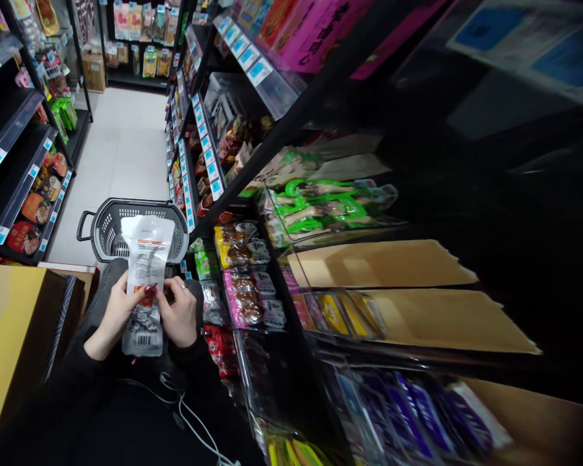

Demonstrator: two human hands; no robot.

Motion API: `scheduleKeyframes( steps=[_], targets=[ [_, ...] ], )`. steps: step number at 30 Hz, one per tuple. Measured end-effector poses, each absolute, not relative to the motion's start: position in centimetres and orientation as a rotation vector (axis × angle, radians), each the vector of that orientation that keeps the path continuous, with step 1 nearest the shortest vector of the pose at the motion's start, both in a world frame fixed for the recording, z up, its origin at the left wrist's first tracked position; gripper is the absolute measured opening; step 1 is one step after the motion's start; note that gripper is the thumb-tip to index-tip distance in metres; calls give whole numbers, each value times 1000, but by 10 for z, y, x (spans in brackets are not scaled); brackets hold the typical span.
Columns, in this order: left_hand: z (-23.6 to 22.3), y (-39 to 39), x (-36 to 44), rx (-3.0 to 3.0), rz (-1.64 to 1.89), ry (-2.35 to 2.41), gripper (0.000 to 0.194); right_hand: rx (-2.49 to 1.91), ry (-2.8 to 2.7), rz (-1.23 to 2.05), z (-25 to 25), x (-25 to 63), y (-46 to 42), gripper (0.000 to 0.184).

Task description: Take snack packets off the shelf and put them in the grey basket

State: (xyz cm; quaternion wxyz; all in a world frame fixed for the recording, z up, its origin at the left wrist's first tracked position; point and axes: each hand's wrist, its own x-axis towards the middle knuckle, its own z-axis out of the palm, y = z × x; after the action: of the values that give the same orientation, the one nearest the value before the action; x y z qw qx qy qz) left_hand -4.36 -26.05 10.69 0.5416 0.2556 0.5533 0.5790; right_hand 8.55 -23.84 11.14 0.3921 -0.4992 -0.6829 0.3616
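Note:
A tall white snack pouch with an orange patch, small print and a barcode stands upright in front of my body. My left hand grips its left side, with the thumb lying across the front. On the other side my right hand has its fingers bent and its fingertips pressed to the pouch's right edge. A ring shows on that hand. Just beyond the pouch, a dark grey shopping basket with perforated walls rests on the floor, its middle hidden behind the pouch.
Shelves on my right hold packaged snacks, among them green packs, pink packs and purple packs. A large yellow cardboard box stands close on my left. A pale floor aisle runs ahead. A white cable hangs over my lap.

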Motion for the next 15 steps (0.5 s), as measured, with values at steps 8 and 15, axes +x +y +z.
scheduleKeyframes(
  steps=[8,15],
  targets=[
    [106,-264,-37,626,1324,1082,60,-1219,-1542,823,120,92,-228,30],
    [107,-265,-45,459,1390,1113,46,-1175,-1256,1247,119,112,-215,32]
  ],
)
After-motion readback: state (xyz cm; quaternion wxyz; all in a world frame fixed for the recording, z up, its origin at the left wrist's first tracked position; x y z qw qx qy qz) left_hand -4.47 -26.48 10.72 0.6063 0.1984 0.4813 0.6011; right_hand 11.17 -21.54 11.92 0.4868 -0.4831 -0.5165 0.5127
